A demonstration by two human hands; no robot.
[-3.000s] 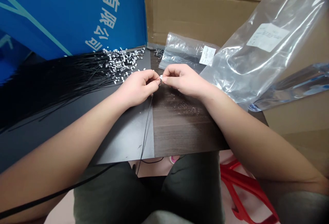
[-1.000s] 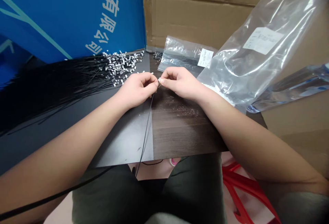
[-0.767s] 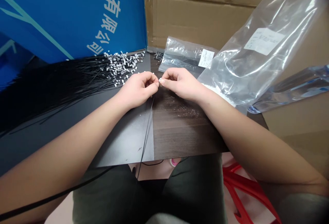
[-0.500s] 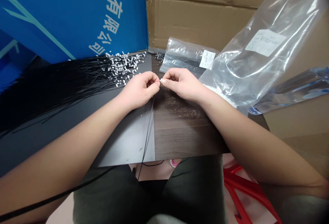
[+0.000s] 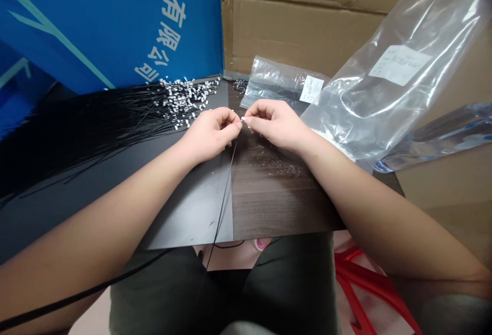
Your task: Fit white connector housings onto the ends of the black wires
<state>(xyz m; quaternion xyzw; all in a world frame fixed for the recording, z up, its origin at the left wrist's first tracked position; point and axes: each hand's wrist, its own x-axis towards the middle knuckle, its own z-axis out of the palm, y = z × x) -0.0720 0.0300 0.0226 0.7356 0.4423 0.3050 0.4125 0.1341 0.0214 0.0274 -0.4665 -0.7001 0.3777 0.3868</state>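
- Grip: my left hand (image 5: 209,137) and right hand (image 5: 274,125) are both closed in a fingertip pinch on a small white piece (image 5: 243,119).
- Location: the piece sits between my hands, above a thin black cord (image 5: 226,186) that hangs below them.
- Step, as judged: joining piece and cord at my fingertips.
- Next move, as judged: calls for a steady pinch.
- Left of grip: a bundle of black cords (image 5: 96,130) with white ends (image 5: 188,94).
- Beyond grip: a plastic bag (image 5: 282,81).

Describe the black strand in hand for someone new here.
On the dark table, a heap of thin black strands ends in white tips. One strand lies apart: it runs from between the left hand and right hand down over the near edge.
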